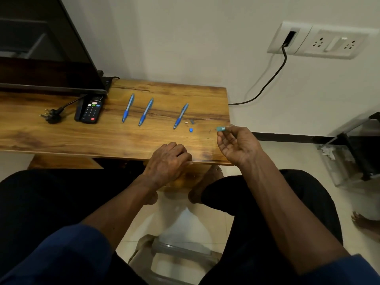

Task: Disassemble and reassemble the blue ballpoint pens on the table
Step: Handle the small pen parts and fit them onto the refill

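Three blue ballpoint pens lie side by side on the wooden table (61, 132): the left pen (128, 108), the middle pen (146, 112) and the right pen (181, 116). Small loose parts lie beside the right pen: a pale bit (186, 122), a grey piece (192, 121) and a blue piece (191, 130). My right hand (236, 145) is raised over the table's right front corner and pinches a short blue-green pen barrel piece (221, 128) at its fingertips. My left hand (170, 159) rests curled at the table's front edge; whether it holds anything is hidden.
A TV screen (41, 44) stands at the back left, with a remote (90, 110) and a loose plug (51, 116) in front of it. A cable (273, 79) runs from the wall socket (320, 41). A glass stand (353, 149) is on the floor at right.
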{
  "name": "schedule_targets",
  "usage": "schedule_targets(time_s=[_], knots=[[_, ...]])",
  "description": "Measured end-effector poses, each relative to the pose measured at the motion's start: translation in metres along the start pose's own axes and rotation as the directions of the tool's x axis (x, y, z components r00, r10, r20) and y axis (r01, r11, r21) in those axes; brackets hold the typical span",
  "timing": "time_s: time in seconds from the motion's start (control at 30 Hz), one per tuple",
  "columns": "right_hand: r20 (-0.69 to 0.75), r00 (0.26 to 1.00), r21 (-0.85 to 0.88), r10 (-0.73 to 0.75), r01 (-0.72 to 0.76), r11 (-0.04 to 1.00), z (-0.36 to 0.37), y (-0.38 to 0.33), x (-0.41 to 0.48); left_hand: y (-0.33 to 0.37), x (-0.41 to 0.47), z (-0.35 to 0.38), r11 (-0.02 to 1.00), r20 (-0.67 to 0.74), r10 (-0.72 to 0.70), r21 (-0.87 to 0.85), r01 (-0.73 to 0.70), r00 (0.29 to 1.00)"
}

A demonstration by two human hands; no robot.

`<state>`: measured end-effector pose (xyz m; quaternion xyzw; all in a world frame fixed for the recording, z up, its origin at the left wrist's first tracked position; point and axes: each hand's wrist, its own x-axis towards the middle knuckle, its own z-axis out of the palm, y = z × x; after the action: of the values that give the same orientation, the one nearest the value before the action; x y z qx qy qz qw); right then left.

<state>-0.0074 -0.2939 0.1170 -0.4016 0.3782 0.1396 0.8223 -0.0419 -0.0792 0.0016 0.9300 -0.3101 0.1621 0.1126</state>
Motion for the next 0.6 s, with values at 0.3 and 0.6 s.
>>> schedule_targets(time_s=[0.3,0.6], knots=[[-0.023,0.998,-0.026,-0.053,0.053,0.998,0.0001,0.0017,-0.0002,0.0045,-0.0034,0.008,0.987,0.024,0.055,0.148,-0.058,0.998],[-0.024,0.999,-0.04,-0.029,0.028,0.999,0.0006,0.0015,-0.0001,0.0025,-0.0001,0.0083,0.98,0.047,0.078,0.182,-0.085,0.996]])
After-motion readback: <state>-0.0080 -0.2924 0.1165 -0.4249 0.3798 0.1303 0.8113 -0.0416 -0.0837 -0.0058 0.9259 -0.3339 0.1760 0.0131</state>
